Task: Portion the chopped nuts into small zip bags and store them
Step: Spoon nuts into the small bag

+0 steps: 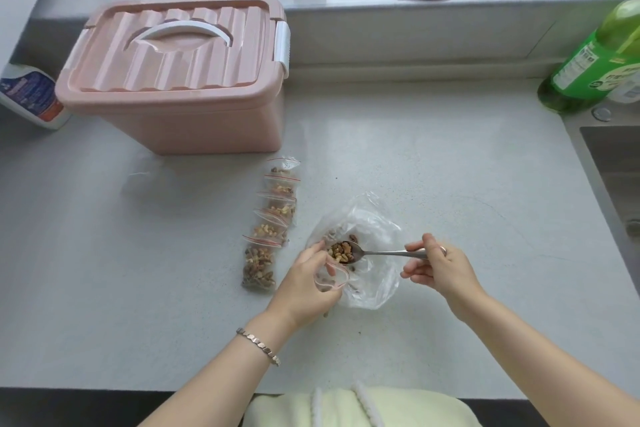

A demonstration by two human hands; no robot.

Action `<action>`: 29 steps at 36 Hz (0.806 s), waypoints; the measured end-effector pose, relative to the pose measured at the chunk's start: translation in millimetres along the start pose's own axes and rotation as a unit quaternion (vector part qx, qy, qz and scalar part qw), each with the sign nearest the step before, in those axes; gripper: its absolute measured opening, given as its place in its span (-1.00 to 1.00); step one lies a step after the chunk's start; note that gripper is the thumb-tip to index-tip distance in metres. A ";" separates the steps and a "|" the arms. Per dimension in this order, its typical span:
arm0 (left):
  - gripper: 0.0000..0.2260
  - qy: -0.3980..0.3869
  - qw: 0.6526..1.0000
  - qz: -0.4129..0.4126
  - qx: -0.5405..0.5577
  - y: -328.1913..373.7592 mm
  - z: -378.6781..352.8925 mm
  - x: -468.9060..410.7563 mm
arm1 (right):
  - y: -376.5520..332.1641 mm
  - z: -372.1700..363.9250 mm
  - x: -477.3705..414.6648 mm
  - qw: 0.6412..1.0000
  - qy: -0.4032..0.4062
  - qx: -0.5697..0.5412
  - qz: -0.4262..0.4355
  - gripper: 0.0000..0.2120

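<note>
My left hand (308, 279) grips a small clear zip bag (333, 279) with a red seal and holds its mouth wide. My right hand (437, 262) pinches the handle of a metal spoon (381, 253). The spoon's bowl is heaped with chopped nuts (341, 251) and hovers just above the small bag's mouth. Under both lies a large clear plastic bag (375, 239) with a few nut pieces left in it. To the left, several filled small zip bags (273, 218) lie in an overlapping row on the counter.
A pink lidded storage box (180, 76) with a white handle stands closed at the back left. A white spray bottle (33, 97) is at the far left, a green bottle (595, 59) at the right, a sink (616, 177) at the right edge.
</note>
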State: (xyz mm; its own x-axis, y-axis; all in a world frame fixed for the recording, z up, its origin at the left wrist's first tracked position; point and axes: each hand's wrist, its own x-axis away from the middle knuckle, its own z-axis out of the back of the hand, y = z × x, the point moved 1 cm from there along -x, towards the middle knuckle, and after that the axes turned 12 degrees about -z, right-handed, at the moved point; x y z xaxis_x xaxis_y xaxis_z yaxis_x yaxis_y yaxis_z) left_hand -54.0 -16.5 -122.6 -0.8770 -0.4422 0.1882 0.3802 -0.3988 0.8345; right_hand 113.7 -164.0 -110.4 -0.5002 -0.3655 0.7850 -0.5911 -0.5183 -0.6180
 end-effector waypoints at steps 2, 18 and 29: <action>-0.87 0.018 1.000 0.005 0.017 -1.2 -0.2 3.6 | 4.7 1.9 0.7 0.999 -0.005 -0.023 -0.027 -0.66; -0.78 0.246 0.960 -0.022 0.134 44.2 18.7 33.5 | -20.2 20.9 35.7 0.998 0.012 -0.048 0.032 -0.60; -0.78 0.157 0.986 0.028 0.051 24.9 6.5 19.4 | -76.9 2.1 85.6 0.985 0.009 -0.004 0.171 -0.58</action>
State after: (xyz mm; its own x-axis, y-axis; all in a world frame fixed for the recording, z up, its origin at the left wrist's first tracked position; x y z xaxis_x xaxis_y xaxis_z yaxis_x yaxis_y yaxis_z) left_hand -63.4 -29.8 -94.9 -0.7150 -0.6946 0.0796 0.3804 -0.2909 0.8779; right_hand 117.7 -157.1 4.4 -0.6827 -0.5034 0.5297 -0.3912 -0.3604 -0.8468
